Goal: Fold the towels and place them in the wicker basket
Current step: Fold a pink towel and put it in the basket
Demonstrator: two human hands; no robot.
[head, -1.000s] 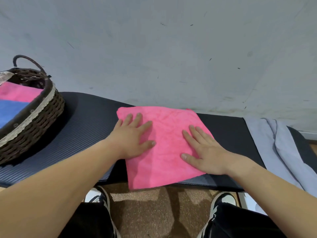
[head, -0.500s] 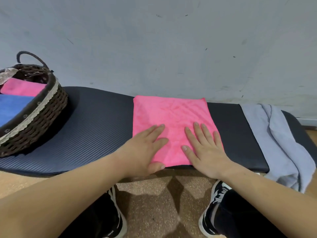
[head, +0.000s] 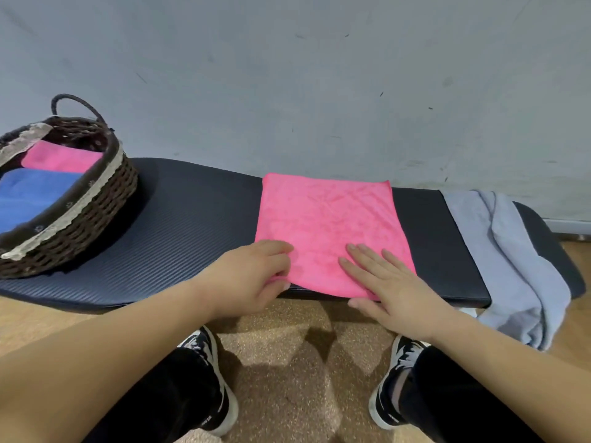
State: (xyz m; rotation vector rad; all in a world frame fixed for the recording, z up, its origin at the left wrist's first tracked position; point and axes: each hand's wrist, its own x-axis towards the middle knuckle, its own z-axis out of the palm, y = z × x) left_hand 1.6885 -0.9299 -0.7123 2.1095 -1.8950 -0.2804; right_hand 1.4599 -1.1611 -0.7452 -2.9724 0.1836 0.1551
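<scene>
- Head view: the pink towel (head: 323,219) lies flat on the bench (head: 192,219), well apart from the wicker basket (head: 105,183). The left hand (head: 249,276) pinches its near-left corner; the right hand (head: 393,282) lies flat on it, fingers straight.
- Likely best: grip both near corners, carry them evenly to the far edge — then smooth.

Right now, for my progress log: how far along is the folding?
Done: a folded pink towel and a blue towel lie in the wicker basket. In hand: the spread pink towel on the bench, left hand gripping its near corner, right hand flat on it. Left: folding and basketing it, then the draped grey towel.
</scene>
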